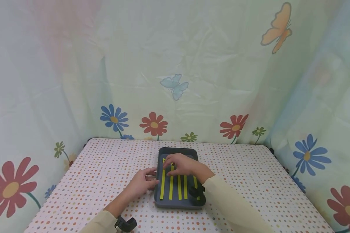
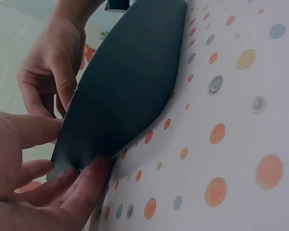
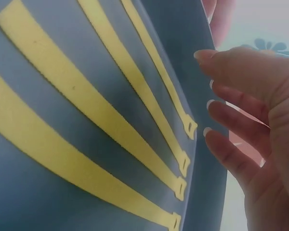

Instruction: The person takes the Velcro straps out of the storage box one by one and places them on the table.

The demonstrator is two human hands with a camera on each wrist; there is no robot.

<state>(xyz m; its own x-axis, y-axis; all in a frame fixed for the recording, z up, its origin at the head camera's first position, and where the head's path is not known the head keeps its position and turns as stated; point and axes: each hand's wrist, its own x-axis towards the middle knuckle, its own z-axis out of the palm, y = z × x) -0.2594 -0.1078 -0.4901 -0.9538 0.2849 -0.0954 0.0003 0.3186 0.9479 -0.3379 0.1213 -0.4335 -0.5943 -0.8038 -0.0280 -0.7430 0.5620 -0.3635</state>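
Flowered backdrop (image 1: 210,110) is hanging all round us, and a dotted bench (image 1: 128,152) is spreading out beneath it. Mid-bench, a dark tray (image 1: 179,206) is lying lengthwise from near to far, with yellow straps (image 1: 162,184) running in rows along its floor. Right hand (image 1: 181,164) is hovering over the tray's far part, fingers loosely bent, its grip holding nothing. Left hand (image 1: 141,183) is touching the tray's left wall, grip relaxed and unclosed. Looks to me like the straps are being set in order; the next move is probably calling for a careful fingertip pinch at one slotted end, the left hand steadying the tray. Beyond, an orange butterfly (image 1: 280,29) is decorating the far right, and a blue butterfly (image 1: 175,86) is brightening the middle.
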